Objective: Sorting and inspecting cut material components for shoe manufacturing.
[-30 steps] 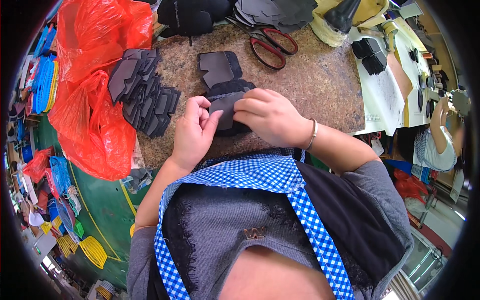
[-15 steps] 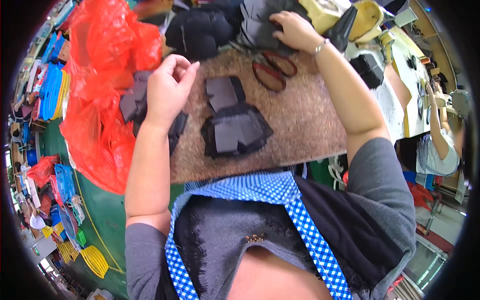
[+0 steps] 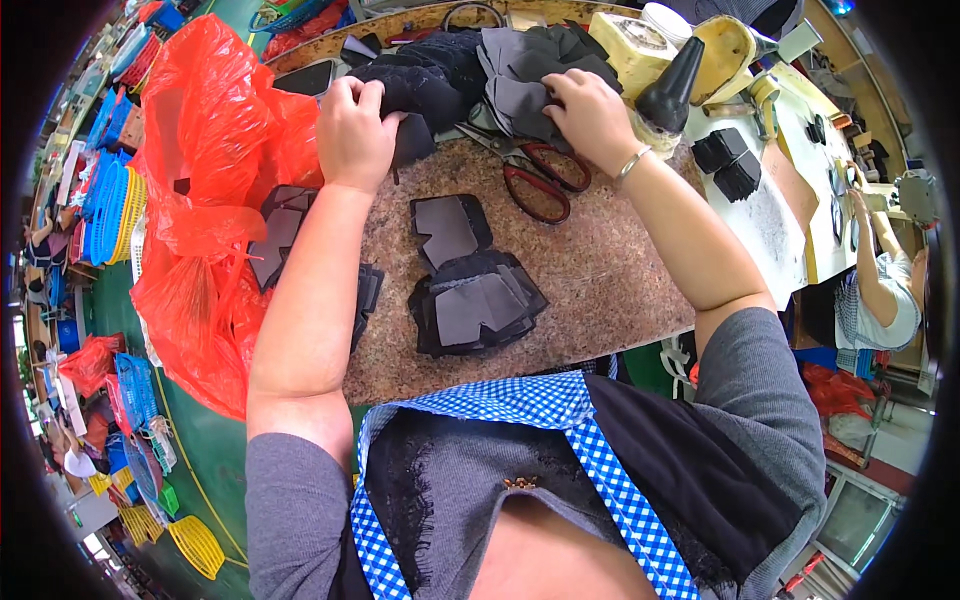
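My left hand (image 3: 356,138) is closed at the left end of a heap of black cut pieces (image 3: 440,72). A dark flat piece (image 3: 412,143) shows beside its thumb and appears pinched there, though the grip is partly hidden. My right hand (image 3: 590,115) rests on the fanned grey cut pieces (image 3: 515,95), thumb and fingers apart. Between the hands and nearer me lie scissors (image 3: 540,180) with red handles, blades toward the heap. A small stack of notched grey-and-black pieces (image 3: 478,308) lies at the middle of the worktop, touching another stack (image 3: 445,228) beyond it.
Red plastic bags (image 3: 205,150) bulge along the worktop's left side. More dark pieces (image 3: 282,235) lie by my left forearm. At far right stand a black cone (image 3: 672,88) and a yellowish container (image 3: 628,50). A black stack (image 3: 728,163) sits on the white surface, where another person (image 3: 885,285) works.
My left hand has moved away from me to the black heap, where a dark piece now shows at its thumb. My right hand stays at the grey pieces. The whole view has shifted.
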`<action>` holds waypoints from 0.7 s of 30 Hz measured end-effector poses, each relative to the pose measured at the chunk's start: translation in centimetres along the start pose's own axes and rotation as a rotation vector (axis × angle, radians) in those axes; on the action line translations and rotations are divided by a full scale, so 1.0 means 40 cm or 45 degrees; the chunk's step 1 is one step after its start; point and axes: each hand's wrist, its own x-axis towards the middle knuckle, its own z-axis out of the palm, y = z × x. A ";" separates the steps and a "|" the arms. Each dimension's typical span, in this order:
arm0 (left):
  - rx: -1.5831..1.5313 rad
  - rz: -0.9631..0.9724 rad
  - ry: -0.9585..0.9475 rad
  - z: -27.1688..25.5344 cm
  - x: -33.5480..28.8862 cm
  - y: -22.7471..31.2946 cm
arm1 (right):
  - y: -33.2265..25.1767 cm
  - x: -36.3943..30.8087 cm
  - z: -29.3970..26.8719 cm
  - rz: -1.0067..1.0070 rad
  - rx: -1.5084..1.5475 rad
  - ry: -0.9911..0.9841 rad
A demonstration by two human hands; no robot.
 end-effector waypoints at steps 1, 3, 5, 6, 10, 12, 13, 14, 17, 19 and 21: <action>0.058 -0.003 0.062 0.000 -0.011 -0.002 | 0.015 0.010 0.003 0.167 0.201 -0.127; 0.015 -0.012 0.181 0.018 -0.039 -0.013 | 0.050 0.033 0.015 0.421 0.473 -0.368; -0.219 -0.098 0.092 0.014 -0.058 -0.016 | 0.067 0.045 0.024 0.499 0.483 -0.428; -0.454 -0.184 0.005 0.011 -0.066 -0.019 | 0.072 0.046 0.027 0.576 0.491 -0.487; -1.276 -0.684 -0.451 -0.027 -0.100 -0.090 | 0.052 0.050 0.019 0.555 0.447 -0.493; -1.338 -0.704 -0.589 -0.106 -0.089 -0.041 | 0.058 0.032 0.013 0.563 0.483 -0.477; -1.372 -0.618 -0.663 -0.133 -0.090 -0.037 | 0.054 0.028 0.009 0.552 0.523 -0.460; -1.406 -0.531 -0.737 -0.153 -0.097 -0.034 | 0.049 0.026 0.004 0.551 0.523 -0.460; -1.561 -0.591 -0.560 -0.199 -0.102 -0.005 | 0.031 0.014 -0.023 0.473 0.527 -0.438; -1.376 -0.684 -0.776 -0.201 -0.103 -0.007 | 0.020 0.012 -0.053 0.297 0.545 -0.461; -1.392 -0.631 -1.066 -0.190 -0.121 -0.011 | -0.010 -0.001 -0.086 0.168 0.596 -0.517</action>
